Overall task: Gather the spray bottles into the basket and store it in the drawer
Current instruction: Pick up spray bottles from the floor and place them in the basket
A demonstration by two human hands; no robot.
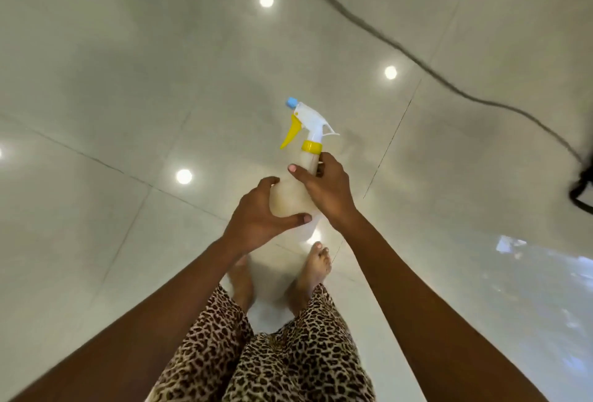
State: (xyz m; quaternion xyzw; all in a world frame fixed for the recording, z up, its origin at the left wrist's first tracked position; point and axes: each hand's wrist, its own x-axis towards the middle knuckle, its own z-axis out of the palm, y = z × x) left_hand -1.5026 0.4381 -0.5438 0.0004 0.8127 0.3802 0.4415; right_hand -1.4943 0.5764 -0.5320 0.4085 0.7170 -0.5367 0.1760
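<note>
right now both hands hold one spray bottle (290,191) out in front of the body, up in the air above a glossy pale tiled floor (128,80). left hand (260,218) wraps the lower part of the cloudy bottle, thumb across its front; right hand (324,189) curls round the shoulder just under the yellow collar (311,147). the bottle tilts away from the camera, with its yellow trigger (290,133) and blue nozzle tip (291,102) pointing left. below are leopard-print trousers (288,353) and bare feet (the right foot (316,270) shows best). a dark cable (417,59) trails across the tiles at upper right, well apart from the bottle.
</note>
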